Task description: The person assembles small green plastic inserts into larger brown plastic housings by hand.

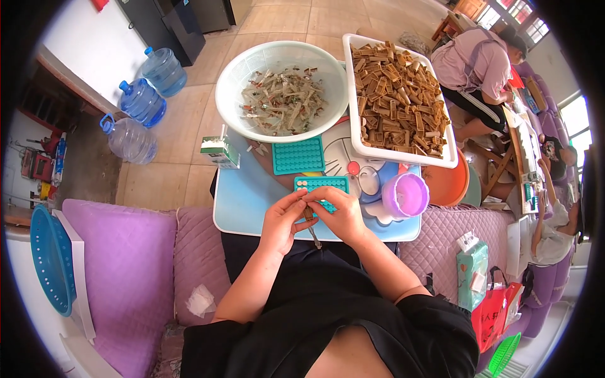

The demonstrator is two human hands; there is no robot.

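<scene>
Small brown piece (308,214), one: grasped in the fingers of left hand (280,219) and right hand (342,214), near edge of blue tabletop (242,205). Nearer turquoise tray (326,183): just beyond, partly hidden.

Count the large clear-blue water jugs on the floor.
3, in a row at upper left: the farthest jug, the middle jug and the nearest jug. No others show, though some could be hidden.

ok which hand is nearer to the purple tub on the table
Right. The right hand is to the left of the purple tub, not touching it; the left hand is farther left, beyond the right hand.
</scene>
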